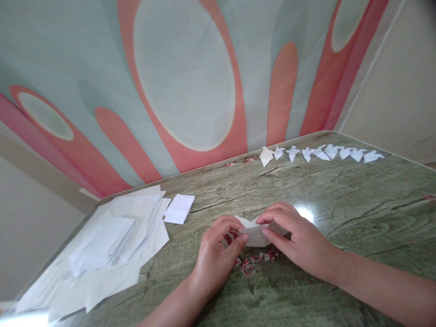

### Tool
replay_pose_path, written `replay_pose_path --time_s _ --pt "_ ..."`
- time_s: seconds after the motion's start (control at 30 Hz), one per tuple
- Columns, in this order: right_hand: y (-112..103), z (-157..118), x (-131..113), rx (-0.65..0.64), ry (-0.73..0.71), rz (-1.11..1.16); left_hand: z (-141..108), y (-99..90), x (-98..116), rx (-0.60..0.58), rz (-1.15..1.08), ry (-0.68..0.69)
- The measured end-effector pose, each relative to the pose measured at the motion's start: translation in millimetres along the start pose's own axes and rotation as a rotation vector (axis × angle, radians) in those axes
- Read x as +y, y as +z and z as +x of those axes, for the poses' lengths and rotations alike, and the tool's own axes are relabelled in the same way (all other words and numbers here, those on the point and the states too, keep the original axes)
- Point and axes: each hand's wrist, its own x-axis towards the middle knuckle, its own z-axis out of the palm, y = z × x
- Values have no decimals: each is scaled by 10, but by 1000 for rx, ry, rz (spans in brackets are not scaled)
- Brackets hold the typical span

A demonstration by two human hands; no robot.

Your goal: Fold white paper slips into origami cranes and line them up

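Between my two hands is a folded piece of white paper (255,237), with faint lines across its front face and a V-shaped notch along its top edge. My left hand (220,245) pinches its left end between thumb and fingers. On the other end, my right hand (293,234) grips with the thumb in front and the fingers at the top edge. Part of the paper's right side is hidden behind the right hand. The paper is held close over the wood-patterned table (218,200), just behind a printed patch of red flowers (254,263).
At the left lies a spread of white sheets (112,290) with a folded stack (102,240) on top. Beside it is a small white paper square (179,209). Several folded paper birds (307,154) line the far right edge. A patterned wall covering (184,72) stands behind the table.
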Motion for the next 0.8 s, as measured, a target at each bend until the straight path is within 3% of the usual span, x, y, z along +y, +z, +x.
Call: replay_pose_path --time_s 0.27,0.47,0.8 --pt "-23 3 -10 -109 119 123 -20 70 -65 -96 -301 -374" --pt "-2 20 -45 -152 92 184 -43 112 -12 -86 -169 -342" --pt "-45 51 -74 -212 256 251 -19 91 -46 -138 -475 -466"
